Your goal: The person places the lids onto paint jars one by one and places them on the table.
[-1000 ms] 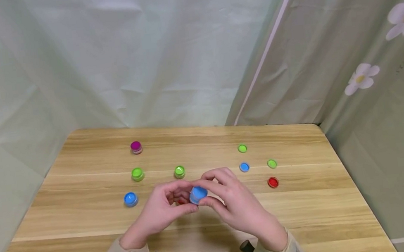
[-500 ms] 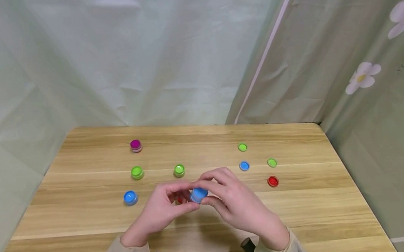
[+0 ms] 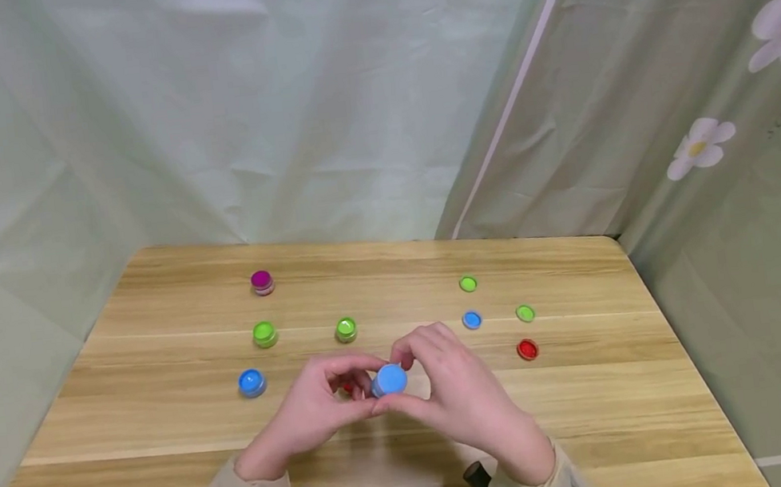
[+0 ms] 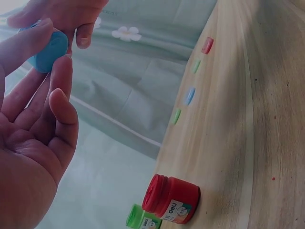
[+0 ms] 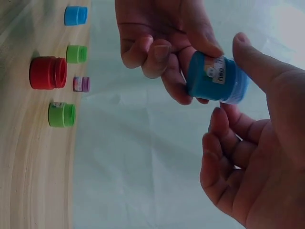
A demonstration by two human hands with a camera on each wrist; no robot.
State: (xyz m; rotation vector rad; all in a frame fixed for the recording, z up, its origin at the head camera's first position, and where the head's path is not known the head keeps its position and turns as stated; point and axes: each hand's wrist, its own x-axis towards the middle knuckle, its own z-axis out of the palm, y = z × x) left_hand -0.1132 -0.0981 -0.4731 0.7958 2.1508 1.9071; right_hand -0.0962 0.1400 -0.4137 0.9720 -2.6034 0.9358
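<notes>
Right hand (image 3: pixel 461 392) has slid fingers back along blue lid (image 3: pixel 392 378); finger and thumb curl round it. Left hand (image 3: pixel 311 404) clamped on blue jar (image 5: pixel 200 78) (label showing), raised above surface (image 3: pixel 159 374).

Pale curtains (image 3: pixel 317 107) with flowers (image 3: pixel 701 149) at right hang behind a wooden table (image 3: pixel 633 401).

Blue jar (image 5: pixel 214 80), red jar (image 5: pixel 45 73), purple jar (image 3: pixel 262 284), green jars (image 3: pixel 265 334); tan wood-grained desk (image 3: pixel 135 481); pale green curtain (image 3: pixel 347 120) with white, yellow-centred flowers (image 3: pixel 700 148).
</notes>
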